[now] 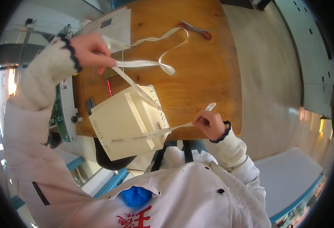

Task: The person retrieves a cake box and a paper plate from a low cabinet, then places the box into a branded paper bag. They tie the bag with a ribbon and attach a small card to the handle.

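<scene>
A cream cardboard box (117, 118) bearing printed writing sits tilted at the near edge of the wooden table. A printed white ribbon (152, 133) crosses the box's near part and runs right to my right hand (211, 125), whose fingers pinch it close to its free end. Above the box's far left side, my left hand (91, 54) grips the ribbon between thumb and fingers. From there one length slants down to the box's right side, while a loose length curls over the table. How the ribbon passes beneath the box is hidden.
Scissors with red handles (196, 30) lie on the wooden table (206, 74) near a ribbon loop. Printed papers (118, 24) rest at the far left. Beside the box are a red pen (109, 87) and a dark flat object (90, 105). A dark stool seat (110, 159) stands below.
</scene>
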`<state>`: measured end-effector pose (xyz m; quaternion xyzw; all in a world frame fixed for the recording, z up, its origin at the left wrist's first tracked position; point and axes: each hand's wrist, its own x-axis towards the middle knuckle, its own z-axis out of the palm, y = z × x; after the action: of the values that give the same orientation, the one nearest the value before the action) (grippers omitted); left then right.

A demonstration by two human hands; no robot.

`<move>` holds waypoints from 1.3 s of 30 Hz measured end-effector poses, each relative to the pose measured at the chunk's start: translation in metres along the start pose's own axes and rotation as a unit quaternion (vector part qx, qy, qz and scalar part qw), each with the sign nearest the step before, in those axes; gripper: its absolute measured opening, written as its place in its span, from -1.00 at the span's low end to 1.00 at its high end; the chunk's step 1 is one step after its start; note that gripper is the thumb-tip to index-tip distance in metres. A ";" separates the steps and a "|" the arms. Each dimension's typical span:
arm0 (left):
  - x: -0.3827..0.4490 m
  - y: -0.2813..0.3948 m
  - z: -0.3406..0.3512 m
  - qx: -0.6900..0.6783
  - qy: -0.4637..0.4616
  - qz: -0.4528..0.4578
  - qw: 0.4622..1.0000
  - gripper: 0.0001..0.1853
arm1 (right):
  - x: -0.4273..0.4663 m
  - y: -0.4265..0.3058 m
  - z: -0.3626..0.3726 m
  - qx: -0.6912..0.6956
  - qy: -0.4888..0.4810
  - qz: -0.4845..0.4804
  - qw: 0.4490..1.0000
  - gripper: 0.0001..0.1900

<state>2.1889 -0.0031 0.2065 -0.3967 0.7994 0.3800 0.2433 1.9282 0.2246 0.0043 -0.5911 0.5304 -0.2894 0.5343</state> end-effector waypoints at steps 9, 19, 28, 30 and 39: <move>-0.156 -0.004 0.079 -0.212 0.254 -0.142 0.933 -0.92 | 0.051 -0.050 -0.031 -0.055 -0.051 -0.052 0.996 -0.92; -0.197 -0.039 0.263 -0.232 0.436 -0.216 0.842 -0.92 | 0.171 -0.113 -0.034 -0.141 -0.123 -0.140 0.972 -0.92; -0.114 -0.053 0.375 -0.068 0.607 -0.267 0.745 -0.90 | 0.199 -0.049 0.018 -0.516 0.026 -0.196 0.834 -0.84; -0.101 -0.053 0.380 -0.108 0.623 -0.277 0.724 -0.90 | 0.186 -0.032 0.033 -0.627 0.069 -0.219 0.744 -0.85; -0.102 -0.049 0.385 -0.167 0.629 -0.287 0.703 -0.89 | 0.061 -0.134 0.136 -0.381 -0.130 -0.455 0.795 -0.72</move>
<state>2.3200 0.3318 0.0282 -0.7880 0.5377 0.0808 -0.2889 2.1107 0.1938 0.0806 -0.9520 0.1933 -0.1937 0.1370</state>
